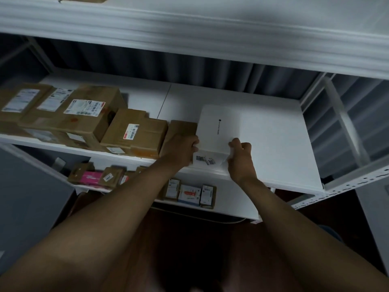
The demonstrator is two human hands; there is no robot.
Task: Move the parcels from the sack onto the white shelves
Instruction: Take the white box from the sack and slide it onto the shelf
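A white box parcel (219, 127) stands on the middle white shelf (280, 144), its labelled front face toward me. My left hand (181, 150) grips its left front corner. My right hand (240, 157) grips its right front corner, fingers curled over the top edge. A small brown box (181, 127) touches the white parcel's left side. The sack is not in view.
Several brown cardboard parcels (84, 114) with labels fill the shelf's left half. A lower shelf (231, 201) holds small labelled packets (189, 192) and a pink one (91, 178). An upper shelf board (189, 34) hangs overhead. The perforated white upright (336, 190) stands at the right.
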